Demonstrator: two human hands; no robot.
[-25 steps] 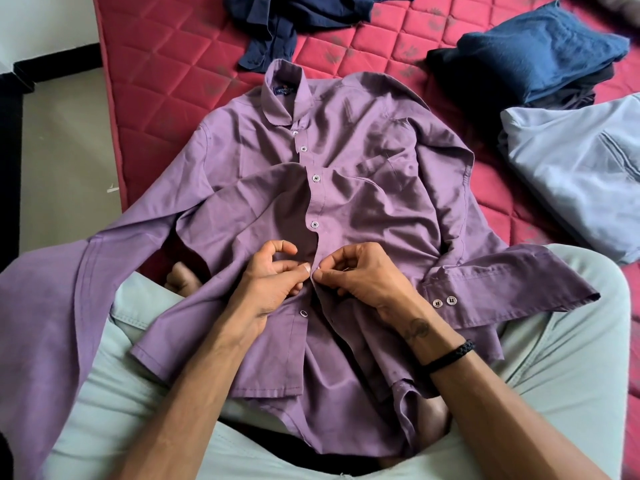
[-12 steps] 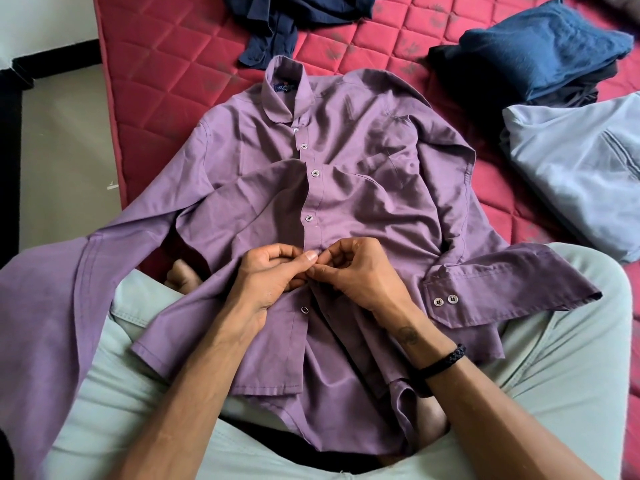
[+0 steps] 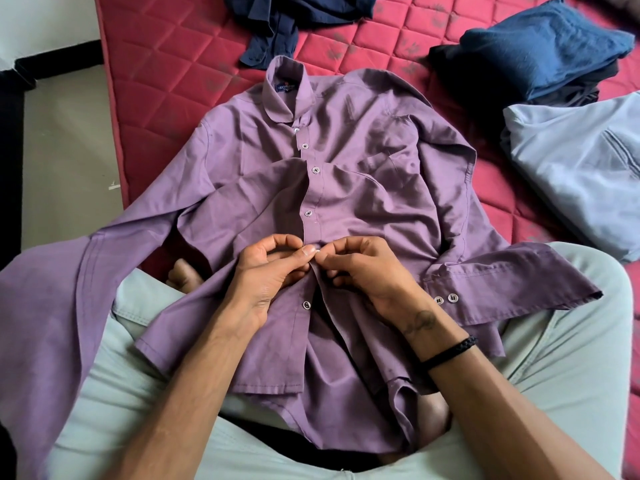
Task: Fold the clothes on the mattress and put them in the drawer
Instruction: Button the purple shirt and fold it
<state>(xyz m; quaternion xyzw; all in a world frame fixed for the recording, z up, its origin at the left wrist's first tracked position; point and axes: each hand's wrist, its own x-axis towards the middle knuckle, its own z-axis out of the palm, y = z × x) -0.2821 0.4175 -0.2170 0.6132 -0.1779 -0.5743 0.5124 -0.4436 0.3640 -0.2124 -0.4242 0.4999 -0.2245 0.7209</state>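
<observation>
We are pinching the purple shirt (image 3: 363,188) at its placket with both hands: left hand (image 3: 273,268) and right hand (image 3: 367,271) meeting fingertip to fingertip, each grip clamped on the cloth around a button. The shirt is lying face up, spreading from our lap onto the red mattress (image 3: 166,81). Far left a navy garment (image 3: 294,15) is sprawling; far right a blue pile (image 3: 540,46) is sitting, with a pale blue shirt (image 3: 581,161) nearer.

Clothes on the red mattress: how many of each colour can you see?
Purple: 1, the purple shirt that both hands are buttoning
Navy or dark blue: 2, the crumpled navy garment and the folded blue garment
Light blue-grey: 1, the pale garment
Total: 4
</observation>
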